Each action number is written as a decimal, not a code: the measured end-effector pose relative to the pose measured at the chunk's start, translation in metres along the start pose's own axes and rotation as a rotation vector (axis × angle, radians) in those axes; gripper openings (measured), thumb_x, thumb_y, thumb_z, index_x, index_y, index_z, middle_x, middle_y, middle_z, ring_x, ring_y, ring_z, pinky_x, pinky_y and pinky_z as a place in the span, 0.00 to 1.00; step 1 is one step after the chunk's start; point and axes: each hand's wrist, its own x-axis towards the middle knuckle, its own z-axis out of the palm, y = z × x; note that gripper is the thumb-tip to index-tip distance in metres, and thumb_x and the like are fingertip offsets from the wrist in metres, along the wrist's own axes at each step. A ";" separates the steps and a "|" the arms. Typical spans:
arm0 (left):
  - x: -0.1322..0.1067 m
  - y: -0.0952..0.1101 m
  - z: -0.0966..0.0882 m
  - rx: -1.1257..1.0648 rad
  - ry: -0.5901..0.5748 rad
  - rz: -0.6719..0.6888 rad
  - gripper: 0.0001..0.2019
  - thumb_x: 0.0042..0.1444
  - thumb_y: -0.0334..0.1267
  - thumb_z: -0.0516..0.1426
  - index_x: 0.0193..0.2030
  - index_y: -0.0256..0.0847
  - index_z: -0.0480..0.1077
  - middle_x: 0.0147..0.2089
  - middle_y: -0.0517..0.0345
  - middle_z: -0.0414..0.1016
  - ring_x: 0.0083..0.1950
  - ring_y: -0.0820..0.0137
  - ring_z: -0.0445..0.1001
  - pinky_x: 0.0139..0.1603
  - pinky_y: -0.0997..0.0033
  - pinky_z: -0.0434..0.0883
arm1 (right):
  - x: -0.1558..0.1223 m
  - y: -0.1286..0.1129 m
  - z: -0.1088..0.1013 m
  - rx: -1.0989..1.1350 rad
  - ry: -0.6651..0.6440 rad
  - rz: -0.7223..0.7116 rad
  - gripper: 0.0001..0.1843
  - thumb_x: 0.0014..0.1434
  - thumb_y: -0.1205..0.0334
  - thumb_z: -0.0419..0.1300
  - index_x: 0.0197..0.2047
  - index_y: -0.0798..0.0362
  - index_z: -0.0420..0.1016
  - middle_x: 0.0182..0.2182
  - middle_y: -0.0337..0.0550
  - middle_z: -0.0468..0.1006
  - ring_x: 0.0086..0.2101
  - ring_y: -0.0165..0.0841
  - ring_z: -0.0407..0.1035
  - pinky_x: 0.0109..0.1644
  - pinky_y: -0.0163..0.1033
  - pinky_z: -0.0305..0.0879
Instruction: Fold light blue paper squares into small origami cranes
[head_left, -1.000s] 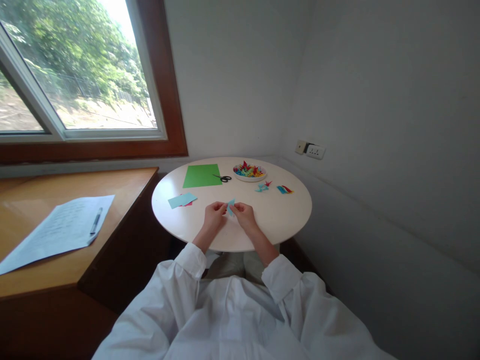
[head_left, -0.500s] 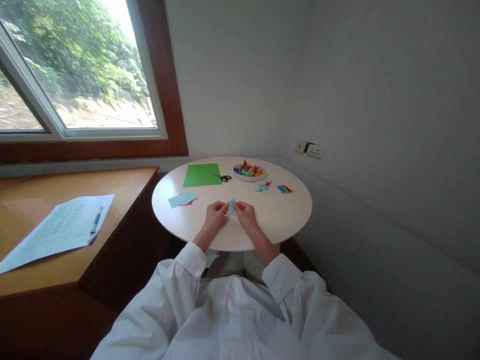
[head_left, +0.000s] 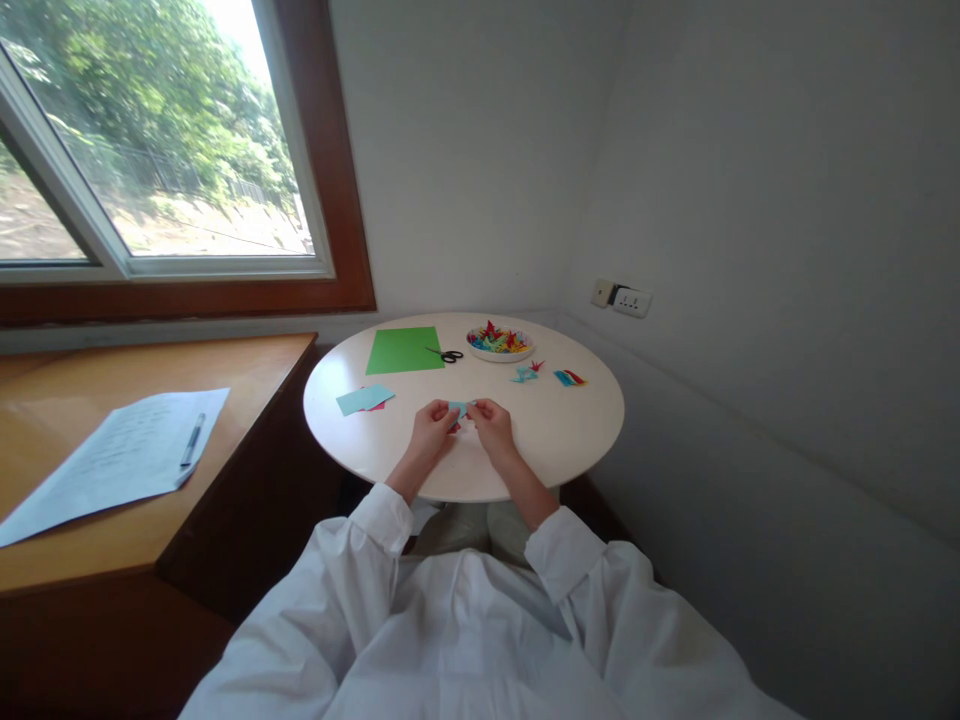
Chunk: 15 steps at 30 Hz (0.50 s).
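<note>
My left hand (head_left: 430,427) and my right hand (head_left: 491,426) meet over the near part of a round white table (head_left: 570,430). Between their fingertips they pinch a small folded piece of light blue paper (head_left: 459,408), now lying roughly level. A bit of red shows just under it by my left fingers. Both wrists come out of white sleeves.
On the table lie a light blue square over a red one (head_left: 364,399), a green sheet (head_left: 405,350), black scissors (head_left: 447,355), a white bowl of coloured folded paper (head_left: 499,343), a few small folded pieces (head_left: 526,373) and coloured strips (head_left: 570,378). A printed sheet and pen (head_left: 191,440) lie on the wooden ledge.
The blue paper stood up as a point between my fingers before; now it is turned flatter and lower. My hands stay in the same place.
</note>
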 end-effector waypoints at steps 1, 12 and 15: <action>0.000 0.000 0.000 0.005 0.000 0.005 0.14 0.36 0.44 0.64 0.24 0.37 0.66 0.21 0.63 0.66 0.22 0.78 0.65 0.24 0.78 0.61 | 0.000 0.000 0.000 -0.003 0.001 -0.004 0.09 0.42 0.57 0.59 0.24 0.54 0.69 0.21 0.38 0.73 0.24 0.29 0.66 0.29 0.34 0.62; 0.004 -0.003 -0.004 0.079 0.002 0.075 0.11 0.40 0.42 0.62 0.23 0.34 0.70 0.19 0.63 0.64 0.21 0.79 0.59 0.23 0.77 0.55 | 0.003 0.007 -0.001 -0.059 0.013 -0.067 0.09 0.45 0.57 0.58 0.22 0.54 0.69 0.20 0.39 0.73 0.24 0.30 0.66 0.31 0.36 0.62; 0.005 -0.004 -0.004 0.091 0.008 0.086 0.11 0.40 0.42 0.62 0.23 0.35 0.70 0.19 0.63 0.63 0.21 0.79 0.59 0.23 0.77 0.55 | 0.003 0.008 -0.001 -0.077 0.010 -0.077 0.09 0.46 0.57 0.57 0.22 0.54 0.68 0.20 0.39 0.73 0.24 0.30 0.67 0.31 0.36 0.62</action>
